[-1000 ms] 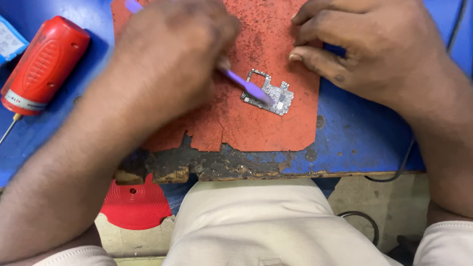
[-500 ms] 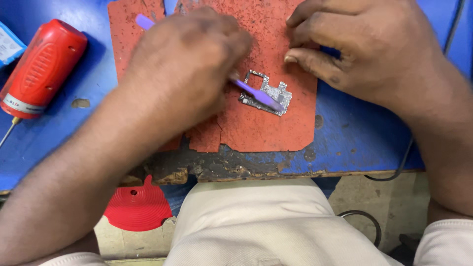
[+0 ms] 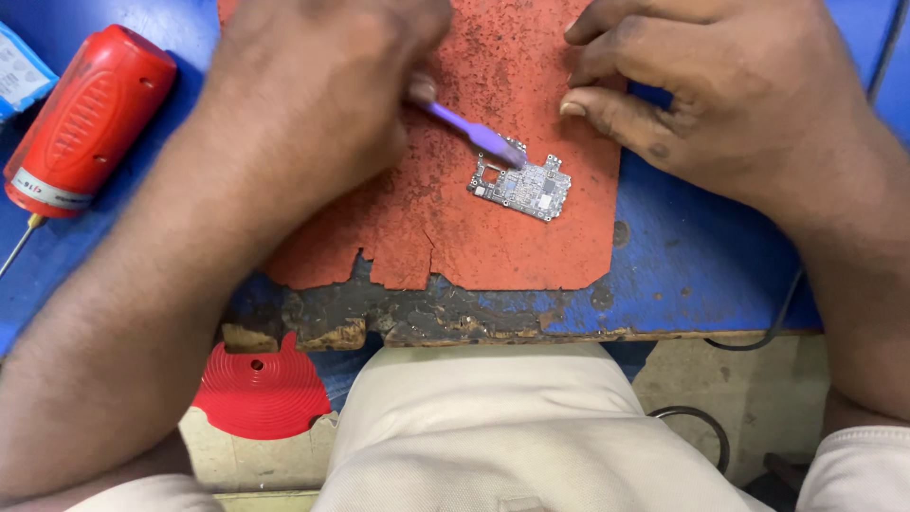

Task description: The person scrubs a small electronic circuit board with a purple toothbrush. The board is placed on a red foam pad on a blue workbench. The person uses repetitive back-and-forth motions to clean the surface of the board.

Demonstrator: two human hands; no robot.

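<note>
Circuit board [image 3: 521,186] lies on the red mat [image 3: 455,237]; left hand [image 3: 322,85], closed around the purple tool [image 3: 471,135], has drawn its tip back to the board's upper-left corner; right hand [image 3: 701,85], loosely curled, holds nothing beside it.

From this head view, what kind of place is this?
Most likely a small electronics repair bench: a bare circuit board lies on a worn red mat, the left hand works it with a purple tool, on a chipped blue worktable.
</note>
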